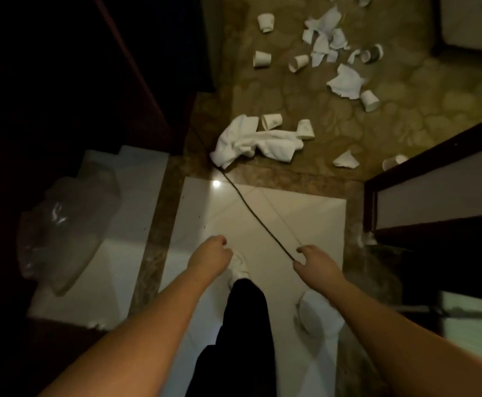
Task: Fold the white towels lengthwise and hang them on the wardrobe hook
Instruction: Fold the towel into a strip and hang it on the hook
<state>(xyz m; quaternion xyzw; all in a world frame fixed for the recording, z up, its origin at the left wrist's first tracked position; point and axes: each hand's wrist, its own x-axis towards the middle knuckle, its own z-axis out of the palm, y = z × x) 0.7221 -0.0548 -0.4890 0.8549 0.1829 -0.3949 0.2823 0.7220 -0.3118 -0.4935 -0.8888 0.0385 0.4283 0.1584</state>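
paper cups (272, 121): 9 | towels (255, 143): 1 | hands (209, 255): 2 | shoes (238, 267): 2

Towel (255, 143): white, crumpled in a loose heap, lying on the carpet (348, 121) near its tile-side edge.

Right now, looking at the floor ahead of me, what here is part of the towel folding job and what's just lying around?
Part of the job:
- crumpled white towel on the floor ahead
- left hand and right hand, both holding nothing

Just lying about:
- paper cups scattered on the carpet
- torn white paper scraps
- dark cord across the tiles
- clear plastic bag on the left
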